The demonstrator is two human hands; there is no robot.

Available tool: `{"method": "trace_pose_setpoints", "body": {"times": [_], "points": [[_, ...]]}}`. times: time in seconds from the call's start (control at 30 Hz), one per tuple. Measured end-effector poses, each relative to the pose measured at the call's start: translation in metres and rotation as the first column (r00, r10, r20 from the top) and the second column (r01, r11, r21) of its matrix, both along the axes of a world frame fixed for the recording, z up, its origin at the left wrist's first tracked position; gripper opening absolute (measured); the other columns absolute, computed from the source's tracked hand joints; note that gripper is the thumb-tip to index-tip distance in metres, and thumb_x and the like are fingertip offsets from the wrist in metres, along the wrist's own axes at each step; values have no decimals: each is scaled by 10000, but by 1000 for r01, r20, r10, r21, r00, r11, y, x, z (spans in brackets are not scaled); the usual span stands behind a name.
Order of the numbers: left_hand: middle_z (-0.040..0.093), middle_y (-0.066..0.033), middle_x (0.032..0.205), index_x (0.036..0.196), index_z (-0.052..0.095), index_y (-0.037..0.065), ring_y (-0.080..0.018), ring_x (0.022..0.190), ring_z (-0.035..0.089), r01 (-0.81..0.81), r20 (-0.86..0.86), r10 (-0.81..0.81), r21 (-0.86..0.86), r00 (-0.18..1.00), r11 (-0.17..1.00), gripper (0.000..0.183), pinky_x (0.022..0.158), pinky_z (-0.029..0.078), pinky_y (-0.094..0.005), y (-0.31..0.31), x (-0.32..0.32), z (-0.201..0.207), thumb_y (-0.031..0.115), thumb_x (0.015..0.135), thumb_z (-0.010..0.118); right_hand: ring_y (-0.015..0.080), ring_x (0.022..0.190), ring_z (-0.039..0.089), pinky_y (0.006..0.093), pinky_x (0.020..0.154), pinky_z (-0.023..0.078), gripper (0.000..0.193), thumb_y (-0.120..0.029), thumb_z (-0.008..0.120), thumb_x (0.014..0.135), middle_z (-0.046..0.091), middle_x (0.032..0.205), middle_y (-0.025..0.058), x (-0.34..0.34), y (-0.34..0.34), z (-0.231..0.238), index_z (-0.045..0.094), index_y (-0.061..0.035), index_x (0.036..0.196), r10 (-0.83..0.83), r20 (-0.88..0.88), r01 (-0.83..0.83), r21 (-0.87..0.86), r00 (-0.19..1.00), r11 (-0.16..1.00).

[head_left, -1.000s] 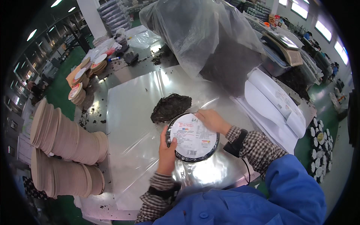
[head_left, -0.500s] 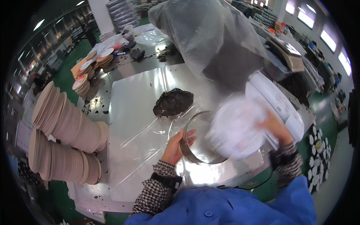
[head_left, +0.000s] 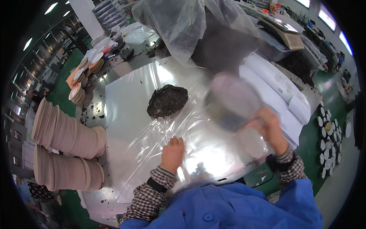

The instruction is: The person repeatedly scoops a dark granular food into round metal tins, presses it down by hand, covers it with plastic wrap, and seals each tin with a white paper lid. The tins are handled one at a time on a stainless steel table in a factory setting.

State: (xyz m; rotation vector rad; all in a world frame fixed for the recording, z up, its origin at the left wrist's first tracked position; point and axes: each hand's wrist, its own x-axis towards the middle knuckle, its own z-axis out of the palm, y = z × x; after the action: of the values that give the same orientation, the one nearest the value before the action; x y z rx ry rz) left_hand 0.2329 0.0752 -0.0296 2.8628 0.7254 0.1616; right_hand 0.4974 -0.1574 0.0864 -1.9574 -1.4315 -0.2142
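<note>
A dark, rough-edged cake of leafy-looking material [head_left: 167, 101] lies on clear plastic film [head_left: 154, 147] over a shiny metal sheet [head_left: 126, 95]. My left hand [head_left: 173, 153] is closed at the near part of the film, its fingers curled in and creases fanning out around them. To the right, my right hand [head_left: 270, 129] grips the edge of a blurred round thing [head_left: 233, 101], pinkish-white on its upper part and greyish below. Motion smears it, so its kind is unclear. Beneath that hand shows a whitish rounded patch, perhaps a reflection.
Two rows of stacked pinkish discs [head_left: 68, 129] lie at the left. Further back are smaller stacks of round labels [head_left: 77, 93]. A large clear bag [head_left: 171, 26] stands beyond the sheet, beside a white paper roll [head_left: 276, 78]. White round pieces [head_left: 328, 141] lie on the green floor.
My left hand has let go of the dark hoop and moved onto the film. The blurred white disc no longer shows plainly in my right hand, which has shifted slightly left. The view has shifted.
</note>
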Motion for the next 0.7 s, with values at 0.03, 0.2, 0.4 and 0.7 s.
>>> {"method": "trace_pose_setpoints", "body": {"times": [0.03, 0.2, 0.4, 0.7], "points": [[680, -161, 937, 959, 536, -17, -268, 849, 690, -58, 73, 73, -191, 995, 980, 143, 587, 536, -364, 8, 0, 12, 117, 965, 488, 312, 778, 595, 378, 659, 474, 301, -159, 846, 673, 584, 787, 118, 28, -14, -1, 613, -13, 795, -78, -11, 79, 32, 997, 996], [532, 14, 699, 1027, 532, 51, -75, 588, 465, 100, 260, 375, -913, 890, 394, 152, 532, 398, -262, 5, 27, 79, 200, 1024, 505, 325, 779, 593, 401, 772, 495, 273, -103, 836, 644, 599, 773, 131, 114, -57, -20, 613, -3, 766, -331, 150, 337, -10, 931, 942], [530, 48, 706, 1154, 584, 26, -18, 559, 455, 210, 254, 154, -944, 955, 256, 244, 493, 402, -202, 9, 41, 115, 211, 997, 568, 291, 768, 591, 486, 1021, 437, 261, -163, 839, 627, 575, 727, 68, 51, -83, -25, 610, -72, 712, 320, 1, -315, -181, 947, 932], [654, -177, 889, 1435, 351, -3, -335, 652, 628, 332, 253, -254, -346, 933, 877, 597, 592, 512, -434, -74, 48, 21, 169, 917, 590, 337, 945, 632, 430, 781, 568, 243, 66, 439, 828, 595, 1014, 157, -14, 49, 30, 591, -3, 1004, 376, -367, -167, 489, 851, 856]]}}
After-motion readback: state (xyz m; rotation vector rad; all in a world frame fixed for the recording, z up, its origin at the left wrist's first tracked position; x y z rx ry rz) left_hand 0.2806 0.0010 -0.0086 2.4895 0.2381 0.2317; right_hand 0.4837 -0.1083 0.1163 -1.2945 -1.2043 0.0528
